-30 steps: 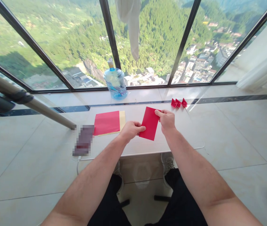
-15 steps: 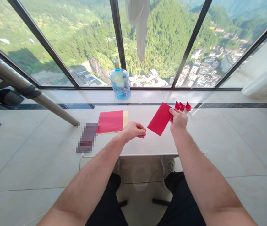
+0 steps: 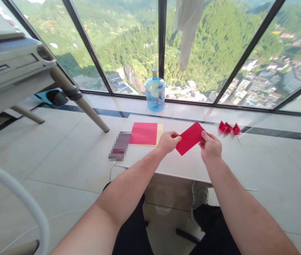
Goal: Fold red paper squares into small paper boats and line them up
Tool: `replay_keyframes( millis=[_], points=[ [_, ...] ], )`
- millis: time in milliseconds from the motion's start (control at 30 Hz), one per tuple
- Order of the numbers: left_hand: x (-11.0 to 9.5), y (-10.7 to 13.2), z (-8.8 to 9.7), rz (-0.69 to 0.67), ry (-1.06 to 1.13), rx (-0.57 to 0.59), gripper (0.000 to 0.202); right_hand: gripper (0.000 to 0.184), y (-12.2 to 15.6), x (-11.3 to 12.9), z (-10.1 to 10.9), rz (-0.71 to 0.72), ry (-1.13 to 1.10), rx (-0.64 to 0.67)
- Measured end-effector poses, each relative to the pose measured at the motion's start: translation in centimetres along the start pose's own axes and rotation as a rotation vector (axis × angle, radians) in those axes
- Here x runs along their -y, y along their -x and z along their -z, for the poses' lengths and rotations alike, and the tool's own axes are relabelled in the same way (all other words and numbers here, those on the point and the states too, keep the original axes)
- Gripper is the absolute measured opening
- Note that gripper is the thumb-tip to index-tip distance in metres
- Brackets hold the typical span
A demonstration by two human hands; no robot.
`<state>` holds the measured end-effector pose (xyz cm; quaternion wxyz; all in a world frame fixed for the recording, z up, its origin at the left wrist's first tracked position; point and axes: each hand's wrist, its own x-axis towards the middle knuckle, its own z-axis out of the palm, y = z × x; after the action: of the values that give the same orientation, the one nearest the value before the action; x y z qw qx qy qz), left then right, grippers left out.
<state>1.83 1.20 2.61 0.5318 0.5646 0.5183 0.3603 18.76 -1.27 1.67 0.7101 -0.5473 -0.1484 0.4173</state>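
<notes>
A folded-looking sheet of red paper (image 3: 191, 137) is held tilted above the low white table (image 3: 150, 159). My left hand (image 3: 169, 141) pinches its left edge between thumb and fingers. At the upper right corner, my right hand (image 3: 211, 144) grips the same sheet, thumb on top. Left of my hands lies a stack of red paper (image 3: 144, 133), with a yellow sheet (image 3: 160, 134) showing at its right side. Three small folded red paper shapes (image 3: 228, 128) stand in a row at the table's far right.
A blurred-out phone (image 3: 120, 146) with a white cable lies at the table's left end. Behind the table stands a blue water jug (image 3: 155, 94) by the window. A beige machine on legs (image 3: 15, 67) is at the left; a white curved tube (image 3: 30, 202) rises in front.
My left hand has come to the red paper and now pinches its left edge. The sheet has turned flatter between both hands. The view has swung to the left.
</notes>
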Motion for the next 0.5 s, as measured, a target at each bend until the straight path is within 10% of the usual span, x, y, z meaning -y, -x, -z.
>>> replay_keyframes(
  millis=[233,400,500],
  points=[
    [0.0,-0.5,1.6,0.025,-0.168,-0.01,0.005,0.022,-0.5,0.1,0.9,0.05,0.374,0.129],
    [-0.4,-0.2,2.4,-0.102,-0.459,0.066,0.01,0.048,0.3,1.6,1.1,0.658,0.97,0.326],
    [-0.5,0.1,2.1,-0.217,-0.622,0.102,0.015,0.031,1.3,2.0,0.6,0.933,1.23,0.537]
  ],
)
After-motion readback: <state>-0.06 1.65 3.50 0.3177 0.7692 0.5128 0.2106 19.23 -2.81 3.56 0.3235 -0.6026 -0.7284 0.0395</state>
